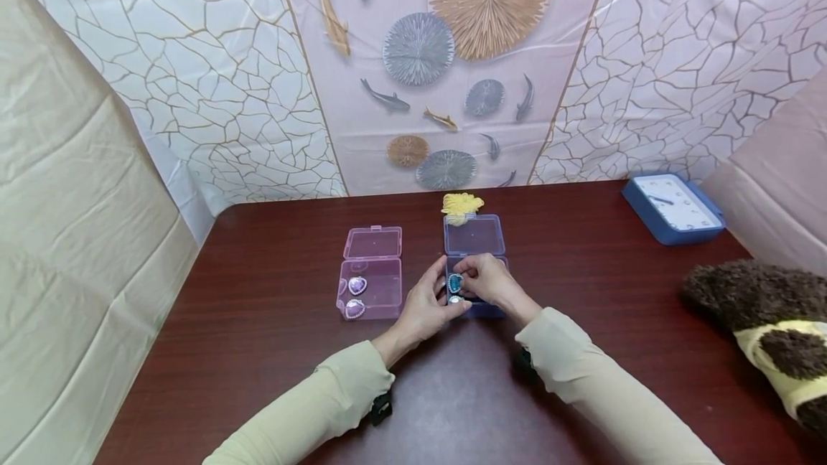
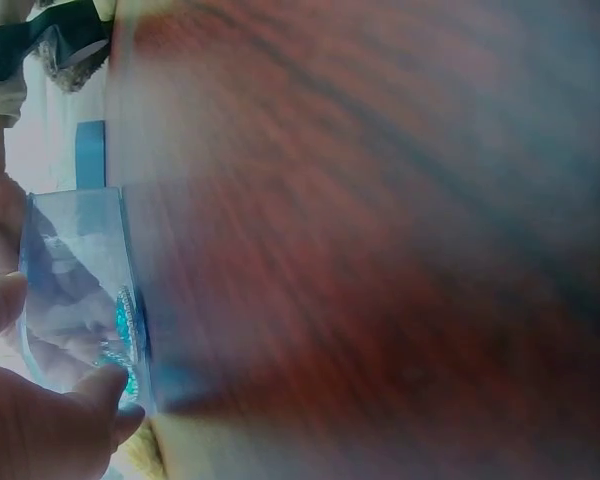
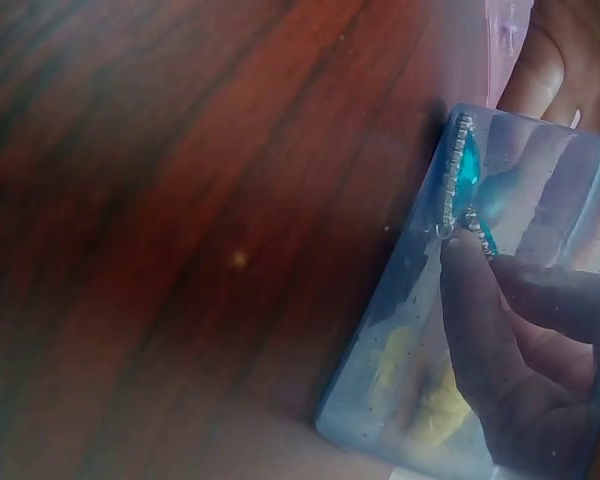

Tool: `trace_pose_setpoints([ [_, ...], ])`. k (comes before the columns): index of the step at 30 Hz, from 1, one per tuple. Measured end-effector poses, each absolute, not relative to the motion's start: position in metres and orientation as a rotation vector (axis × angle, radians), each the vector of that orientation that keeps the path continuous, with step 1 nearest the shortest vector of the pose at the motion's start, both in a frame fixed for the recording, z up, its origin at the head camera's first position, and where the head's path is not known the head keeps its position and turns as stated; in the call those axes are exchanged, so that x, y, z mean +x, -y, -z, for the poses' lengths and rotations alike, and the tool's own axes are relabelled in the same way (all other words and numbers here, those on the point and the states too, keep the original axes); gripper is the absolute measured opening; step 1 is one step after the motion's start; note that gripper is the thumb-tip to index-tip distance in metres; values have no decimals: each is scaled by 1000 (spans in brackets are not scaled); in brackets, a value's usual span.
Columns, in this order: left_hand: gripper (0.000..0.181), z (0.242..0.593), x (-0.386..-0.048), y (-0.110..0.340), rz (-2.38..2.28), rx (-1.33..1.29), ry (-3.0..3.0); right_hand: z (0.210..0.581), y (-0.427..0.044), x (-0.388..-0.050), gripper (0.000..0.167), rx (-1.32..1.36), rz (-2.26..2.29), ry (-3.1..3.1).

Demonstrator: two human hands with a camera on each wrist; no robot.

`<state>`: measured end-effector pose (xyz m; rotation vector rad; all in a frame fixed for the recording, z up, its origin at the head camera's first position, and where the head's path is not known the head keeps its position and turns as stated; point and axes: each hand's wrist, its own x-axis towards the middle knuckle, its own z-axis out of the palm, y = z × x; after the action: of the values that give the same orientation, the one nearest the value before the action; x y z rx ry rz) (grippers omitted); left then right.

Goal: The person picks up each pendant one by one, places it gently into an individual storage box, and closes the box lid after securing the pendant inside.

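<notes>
An open blue plastic box point(image 1: 474, 237) stands near the middle of the table, its lid laid back. The left hand point(image 1: 423, 307) holds the box's left side, thumb at the front and fingers behind. The right hand point(image 1: 487, 280) reaches into the box and pinches a teal gem with a sparkly rim point(image 1: 455, 283). A second gem point(image 1: 456, 300) lies in front of it, partly covered by the left thumb. In the right wrist view two teal gems point(image 3: 467, 175) show through the clear wall, the right fingertips point(image 3: 465, 250) at the nearer one.
Left of the hands is an open pink box point(image 1: 385, 285) with two purple gems point(image 1: 357, 285). Yellow yarn point(image 1: 461, 204) lies behind the blue box. A blue clock point(image 1: 678, 208) stands at the back right, and a brown plush thing point(image 1: 762, 293) lies at the right edge.
</notes>
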<state>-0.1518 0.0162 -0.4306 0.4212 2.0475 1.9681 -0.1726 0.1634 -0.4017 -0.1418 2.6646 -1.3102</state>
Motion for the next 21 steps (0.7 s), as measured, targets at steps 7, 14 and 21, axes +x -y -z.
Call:
trace_pose_setpoints([
  [7, 84, 431, -152, -16, -1975, 418, -2050, 401, -163, -172, 22, -161, 1228, -2708],
  [14, 84, 432, -152, -17, -1984, 425, -2045, 400, -163, -171, 23, -157, 1205, -2699],
  [21, 83, 432, -152, -17, -1971, 404, -2063, 398, -164, -170, 24, -164, 1144, -2716],
])
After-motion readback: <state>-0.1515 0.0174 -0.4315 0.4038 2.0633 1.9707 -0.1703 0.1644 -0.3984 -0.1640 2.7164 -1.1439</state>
